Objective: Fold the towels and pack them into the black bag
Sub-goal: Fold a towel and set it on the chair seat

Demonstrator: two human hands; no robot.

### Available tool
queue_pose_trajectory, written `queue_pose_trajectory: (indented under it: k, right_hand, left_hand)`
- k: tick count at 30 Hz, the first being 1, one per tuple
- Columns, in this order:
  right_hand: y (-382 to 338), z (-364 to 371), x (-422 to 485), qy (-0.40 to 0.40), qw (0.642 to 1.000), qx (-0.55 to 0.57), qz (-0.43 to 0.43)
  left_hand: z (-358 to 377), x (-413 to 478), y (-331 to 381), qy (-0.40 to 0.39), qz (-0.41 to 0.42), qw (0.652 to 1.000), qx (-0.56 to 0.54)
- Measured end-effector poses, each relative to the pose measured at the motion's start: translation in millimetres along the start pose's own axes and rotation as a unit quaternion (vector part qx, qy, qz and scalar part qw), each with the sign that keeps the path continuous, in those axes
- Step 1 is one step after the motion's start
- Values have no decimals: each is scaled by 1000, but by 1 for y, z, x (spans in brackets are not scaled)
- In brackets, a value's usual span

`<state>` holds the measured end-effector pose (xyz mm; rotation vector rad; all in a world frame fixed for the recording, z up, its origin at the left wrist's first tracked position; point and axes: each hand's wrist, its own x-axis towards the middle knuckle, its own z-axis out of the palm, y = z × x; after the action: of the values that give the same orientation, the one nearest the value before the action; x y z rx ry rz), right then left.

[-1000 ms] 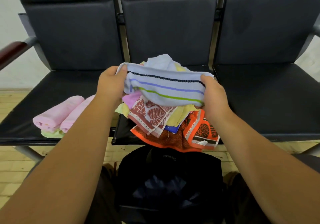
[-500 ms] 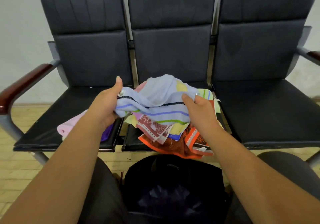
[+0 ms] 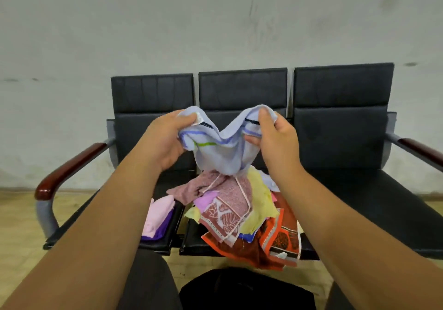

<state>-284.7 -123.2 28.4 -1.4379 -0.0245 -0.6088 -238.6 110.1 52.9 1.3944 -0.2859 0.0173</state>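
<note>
Step in hand: opening one towel out for folding. Left hand (image 3: 165, 139) and right hand (image 3: 275, 142) each pinch a top corner of the pale-blue striped towel (image 3: 220, 158), held above the pile (image 3: 239, 213) on the middle seat (image 3: 191, 246). The cloth is thin and limp, sagging in a V. Black bag (image 3: 247, 288) sits below, soft-sided. Next, probably: draw the corners apart, flatten, fold.

Black bench (image 3: 359, 202) under towel pile (image 3: 230, 211)
</note>
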Motion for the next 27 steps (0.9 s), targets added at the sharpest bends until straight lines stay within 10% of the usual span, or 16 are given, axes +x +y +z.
queue_pose_trajectory:
  k: [11, 27]
  right_hand:
    - [-133, 6, 61, 92, 988, -35, -115]
    - [-129, -29, 99, 82, 995, -61, -17]
  left_hand:
    - [2, 19, 139, 127, 91, 988, -15]
    - [-26, 23, 127, 199, 86, 974, 59]
